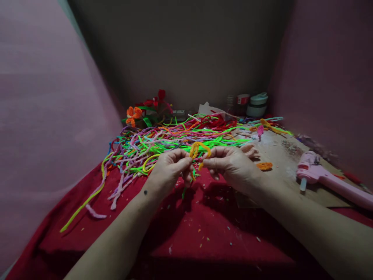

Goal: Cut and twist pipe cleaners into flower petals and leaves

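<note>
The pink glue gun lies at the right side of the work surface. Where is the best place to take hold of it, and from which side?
Probably the long handle of the pink glue gun, taken from above with the right hand, the nearer one. The gun lies flat on the brown board, its handle pointing right and its nozzle end toward the hands, so the handle lies clear.

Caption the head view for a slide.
Left hand and right hand bend an orange pipe cleaner above a red cloth.

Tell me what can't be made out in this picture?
- Head view: the orange pipe cleaner ends are hidden in the grip of the left hand and right hand.
- Glue gun: handle cut off by the right edge.
- Jars: too dim and small to read.
</note>
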A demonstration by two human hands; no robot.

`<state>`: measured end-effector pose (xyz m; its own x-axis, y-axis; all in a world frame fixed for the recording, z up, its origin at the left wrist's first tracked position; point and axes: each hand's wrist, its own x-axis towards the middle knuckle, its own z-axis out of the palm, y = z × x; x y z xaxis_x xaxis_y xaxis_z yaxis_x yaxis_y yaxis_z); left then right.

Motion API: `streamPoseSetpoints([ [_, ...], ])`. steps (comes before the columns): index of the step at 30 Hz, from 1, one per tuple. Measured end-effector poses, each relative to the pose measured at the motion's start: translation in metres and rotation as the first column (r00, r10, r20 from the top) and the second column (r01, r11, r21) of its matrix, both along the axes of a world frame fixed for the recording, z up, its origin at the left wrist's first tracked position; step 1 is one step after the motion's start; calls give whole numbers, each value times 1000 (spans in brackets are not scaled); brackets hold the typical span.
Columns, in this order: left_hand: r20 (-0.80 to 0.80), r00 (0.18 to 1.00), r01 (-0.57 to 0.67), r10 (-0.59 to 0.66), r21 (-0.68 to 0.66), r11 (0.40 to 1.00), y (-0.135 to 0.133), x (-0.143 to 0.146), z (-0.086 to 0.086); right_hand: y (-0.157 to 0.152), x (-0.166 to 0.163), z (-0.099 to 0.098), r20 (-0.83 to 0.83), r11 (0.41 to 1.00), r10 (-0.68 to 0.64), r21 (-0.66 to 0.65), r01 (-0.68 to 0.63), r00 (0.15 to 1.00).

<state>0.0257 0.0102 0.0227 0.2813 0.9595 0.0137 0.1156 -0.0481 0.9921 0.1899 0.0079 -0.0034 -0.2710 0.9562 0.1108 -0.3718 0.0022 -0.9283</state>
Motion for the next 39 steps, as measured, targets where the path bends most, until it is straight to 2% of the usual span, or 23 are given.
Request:
streamPoseSetpoints([
  [4,-34,998,45,-44,24,999,-5,5,-1,-4,-2,4,-38,970,-206,127,209,978],
  [9,-71,995,77,-72,76,994,-10,10,-3,-6,-4,3,-5,925,-309,232,301,951],
  [13,-67,996,70,-63,107,992,-12,13,-4,-6,-5,0,32,929,-311,224,296,950],
  [20,-57,998,23,-13,178,984,-12,15,-9,-9,-3,0,237,961,-240,194,197,941],
  [23,-69,998,11,1,184,983,-11,14,-9,-12,-5,4,312,951,-261,249,186,914],
  [26,-52,999,16,-9,134,991,-10,13,-7,-14,-5,6,379,925,-299,339,170,876],
  [31,11,1000,24,-25,54,998,-13,15,-4,-15,-4,4,398,906,-352,371,203,847],
  [35,4,1000,-1,1,68,998,-18,20,-5,-16,-4,6,375,886,-417,371,278,828],
  [39,18,999,-48,47,98,994,-20,23,-5,-16,-6,5,309,934,-327,251,255,893],
])
